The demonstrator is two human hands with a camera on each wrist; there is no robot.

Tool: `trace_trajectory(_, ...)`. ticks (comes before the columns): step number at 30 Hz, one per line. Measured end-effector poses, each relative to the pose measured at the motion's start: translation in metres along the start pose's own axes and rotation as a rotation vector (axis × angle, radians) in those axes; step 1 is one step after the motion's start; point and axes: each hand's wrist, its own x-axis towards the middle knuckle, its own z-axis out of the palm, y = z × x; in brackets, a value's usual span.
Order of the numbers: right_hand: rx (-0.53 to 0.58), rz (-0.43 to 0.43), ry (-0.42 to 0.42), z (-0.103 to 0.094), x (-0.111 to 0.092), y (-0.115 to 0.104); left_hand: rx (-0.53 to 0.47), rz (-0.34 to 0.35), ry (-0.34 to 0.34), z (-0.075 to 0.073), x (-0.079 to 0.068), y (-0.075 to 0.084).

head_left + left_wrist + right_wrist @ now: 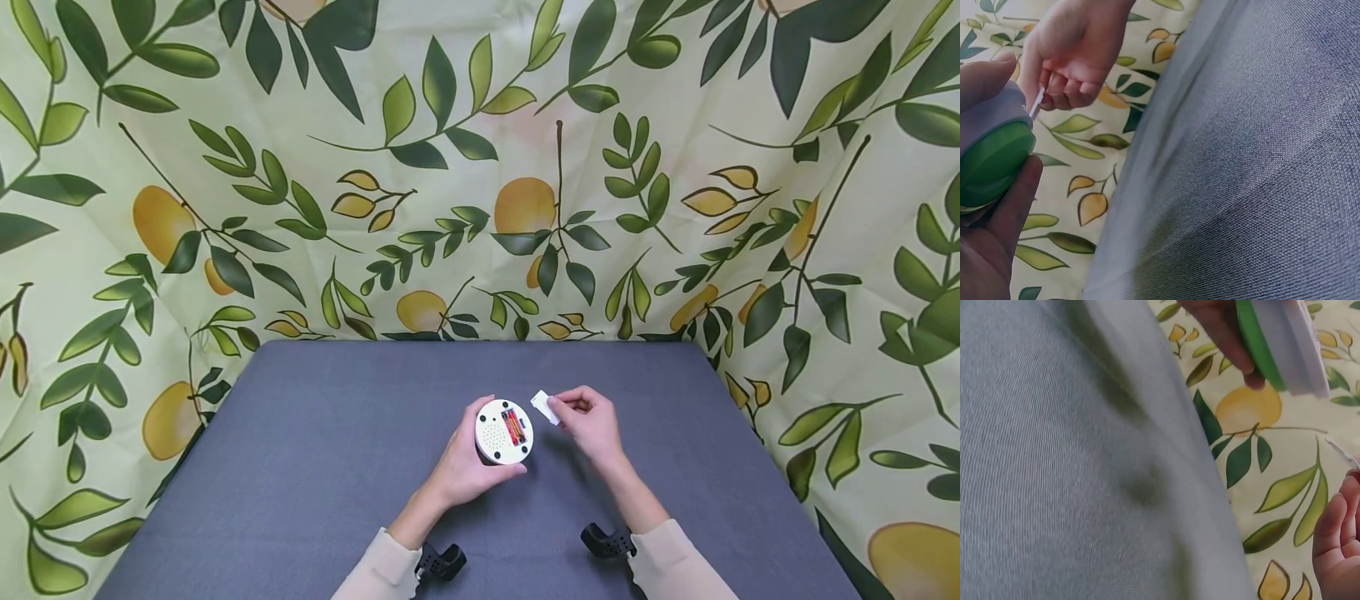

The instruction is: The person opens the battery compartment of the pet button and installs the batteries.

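Note:
My left hand (459,468) grips a round device (493,439) by its sides, its white underside turned up towards the head camera. That underside has dark round feet, a patch of small holes and an uncovered battery compartment holding red-and-black batteries (514,427). In the left wrist view the device's other side shows as a green dome (999,164). Just right of the device, my right hand (594,427) pinches a small white battery cover (542,405) between thumb and fingers. The cover is apart from the device in the head view and looks thin, edge-on, in the right wrist view.
Both hands are above a table with a dark grey-blue cloth (337,450). Behind it and at its sides hangs a fabric (465,183) printed with leaves and fruit. Black wrist straps (442,562) show near both sleeves.

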Motion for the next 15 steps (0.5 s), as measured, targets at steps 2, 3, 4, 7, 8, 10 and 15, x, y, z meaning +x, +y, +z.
trace_trajectory(2,0.019,0.009,-0.015,0.001,-0.001,-0.003,-0.003,-0.003,0.0,0.0,0.0,0.0)
trace_trajectory(3,0.032,0.016,-0.021,0.001,-0.002,-0.005,-0.005,-0.003,0.0,0.0,0.0,0.0)
trace_trajectory(4,0.05,0.02,-0.027,0.002,-0.003,-0.007,-0.007,-0.006,0.0,0.0,0.0,0.0)
trace_trajectory(7,0.079,0.012,-0.04,0.005,-0.009,-0.022,-0.017,-0.013,0.004,0.0,0.001,0.0)
trace_trajectory(8,0.082,0.005,-0.043,0.006,-0.011,-0.027,-0.02,-0.015,0.007,0.0,0.001,0.0)
trace_trajectory(10,0.086,-0.008,-0.045,0.008,-0.016,-0.037,-0.026,-0.022,0.014,0.0,0.0,0.0)
trace_trajectory(15,0.081,-0.009,-0.04,0.014,-0.024,-0.051,-0.024,-0.036,0.01,-0.008,0.0,0.025)
